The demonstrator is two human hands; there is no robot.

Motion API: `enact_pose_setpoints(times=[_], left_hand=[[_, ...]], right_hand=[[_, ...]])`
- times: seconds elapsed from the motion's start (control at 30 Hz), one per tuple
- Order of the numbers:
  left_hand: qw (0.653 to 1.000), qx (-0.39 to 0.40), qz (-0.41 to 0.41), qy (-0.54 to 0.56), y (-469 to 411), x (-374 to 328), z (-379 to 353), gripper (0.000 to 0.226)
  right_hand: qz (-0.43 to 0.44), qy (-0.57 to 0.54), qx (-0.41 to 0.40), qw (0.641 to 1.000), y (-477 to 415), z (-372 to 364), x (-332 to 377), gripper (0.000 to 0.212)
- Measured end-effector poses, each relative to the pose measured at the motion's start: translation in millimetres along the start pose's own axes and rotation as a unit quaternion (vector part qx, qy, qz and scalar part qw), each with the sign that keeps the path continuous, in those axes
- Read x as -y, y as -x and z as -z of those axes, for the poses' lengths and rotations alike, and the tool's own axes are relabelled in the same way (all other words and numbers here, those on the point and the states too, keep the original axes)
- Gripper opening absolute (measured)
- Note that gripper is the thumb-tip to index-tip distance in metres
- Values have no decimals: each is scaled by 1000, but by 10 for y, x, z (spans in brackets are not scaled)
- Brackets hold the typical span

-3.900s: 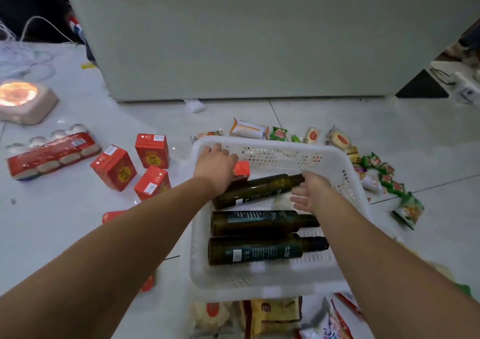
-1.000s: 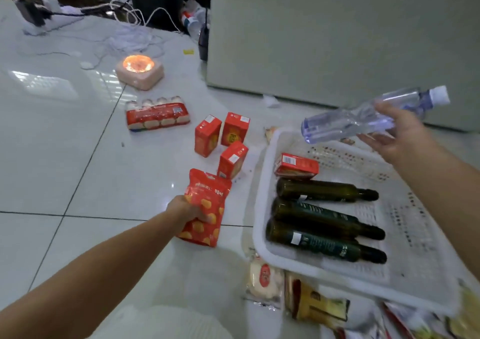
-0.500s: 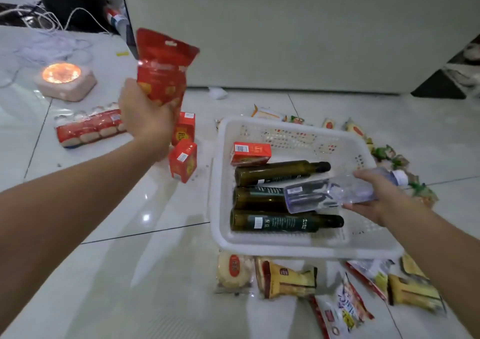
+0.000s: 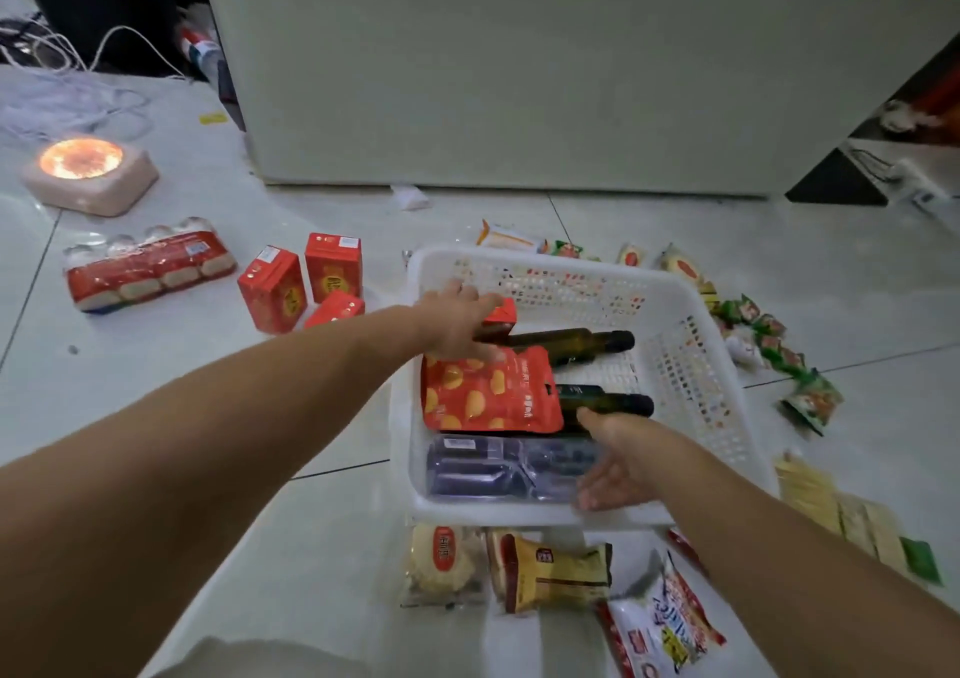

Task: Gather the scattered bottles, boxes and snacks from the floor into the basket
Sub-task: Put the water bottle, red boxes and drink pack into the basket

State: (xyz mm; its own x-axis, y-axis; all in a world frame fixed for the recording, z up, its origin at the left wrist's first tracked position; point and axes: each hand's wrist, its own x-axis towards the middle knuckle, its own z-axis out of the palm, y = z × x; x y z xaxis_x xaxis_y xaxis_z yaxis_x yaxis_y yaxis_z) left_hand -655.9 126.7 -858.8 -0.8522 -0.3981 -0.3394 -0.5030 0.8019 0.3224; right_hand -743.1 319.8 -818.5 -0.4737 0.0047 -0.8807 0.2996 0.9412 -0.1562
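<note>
Red pouch point(image 4: 488, 391) (in basket point(image 4: 691, 365)) under left hand's fingers point(image 4: 480, 352).

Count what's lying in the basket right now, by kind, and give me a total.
In the white basket:
Dark green glass bottles: 2 visible (a third may be hidden under other items)
Clear plastic bottle: 1
Red snack pouch: 1
Small red box: 1
Total: 5 visible
</note>
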Motion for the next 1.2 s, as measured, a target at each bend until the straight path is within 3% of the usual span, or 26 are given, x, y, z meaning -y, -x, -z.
enact_pose_setpoints(times=[0.03, 0.1, 0.2, 0.27, 0.4, 0.5, 0.63, 0.77, 1.0, 1.1, 1.2], left_hand=[[998, -60, -9, -3, 29, 41, 40, 73], [982, -186, -4, 16, 89, 150, 183, 64], [947, -320, 31, 16, 240, 407, 360, 55], [931, -357, 80, -1, 407, 677, 400, 55], [932, -297, 205, -24, 933, 1246, 329, 69], [946, -204, 243, -61, 1360, 1512, 177, 81], [954, -146, 250, -80, 1695, 1690, 36, 90], [951, -141, 253, -105, 1796, 1831, 13, 94], [959, -116, 235, -105, 1521, 1866, -96, 87], [966, -107, 204, -113, 1305, 1823, -151, 79], [968, -94, 220, -70, 1103, 1759, -184, 65]], right_hand=[[14, 75, -39, 996, 15, 19, 82, 71], [118, 191, -156, 962, 52, 46, 316, 71], [299, 281, -327, 851, 151, 3, 715, 64], [395, 295, -349, 797, 220, -141, 979, 62], [537, 360, -284, 708, 324, -653, 1369, 59], [575, 434, -234, 653, 410, -1088, 1544, 68], [573, 501, -165, 628, 503, -1539, 1653, 78], [585, 558, -127, 574, 486, -1805, 1690, 89], [564, 623, -114, 529, 114, -1928, 1737, 105], [560, 662, -113, 485, -9, -1918, 1738, 100], [562, 652, -97, 500, -50, -1918, 1756, 81]])
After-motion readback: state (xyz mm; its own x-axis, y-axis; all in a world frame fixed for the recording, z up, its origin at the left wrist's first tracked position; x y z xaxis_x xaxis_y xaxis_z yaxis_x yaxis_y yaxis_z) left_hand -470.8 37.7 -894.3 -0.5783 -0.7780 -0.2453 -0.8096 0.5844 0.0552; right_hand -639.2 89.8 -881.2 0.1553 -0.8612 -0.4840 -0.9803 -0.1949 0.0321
